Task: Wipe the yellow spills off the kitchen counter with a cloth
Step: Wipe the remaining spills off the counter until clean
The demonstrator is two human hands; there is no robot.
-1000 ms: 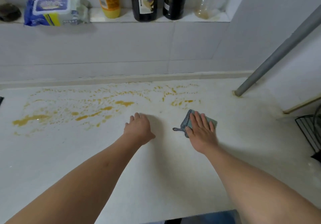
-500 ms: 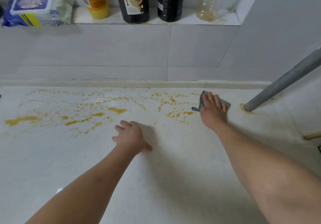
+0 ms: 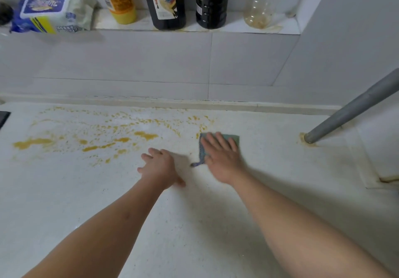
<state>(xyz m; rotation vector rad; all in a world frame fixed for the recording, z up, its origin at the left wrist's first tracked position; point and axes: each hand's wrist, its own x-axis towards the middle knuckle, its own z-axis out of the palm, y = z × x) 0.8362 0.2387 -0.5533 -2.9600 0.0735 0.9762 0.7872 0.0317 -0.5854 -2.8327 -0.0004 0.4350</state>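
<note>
- Right hand [image 3: 223, 159], fingers spread flat, presses a folded teal cloth [image 3: 234, 137] to the speckled white worktop [image 3: 108, 191], beside yellow spills [image 3: 97, 135].
- Left hand [image 3: 160, 167] rests splayed nearby.
- Clear plastic bottle [image 3: 260, 3] on the ledge holds seemingly yellowish dregs.

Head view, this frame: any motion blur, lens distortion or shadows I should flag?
Head view: the right hand pressing the cloth is smeared by motion blur; the left hand is sharper. Head view: wide-angle bending curves the counter back edge and leans the grey pole. Head view: soft shadows beside both arms, no harsh glare.
</note>
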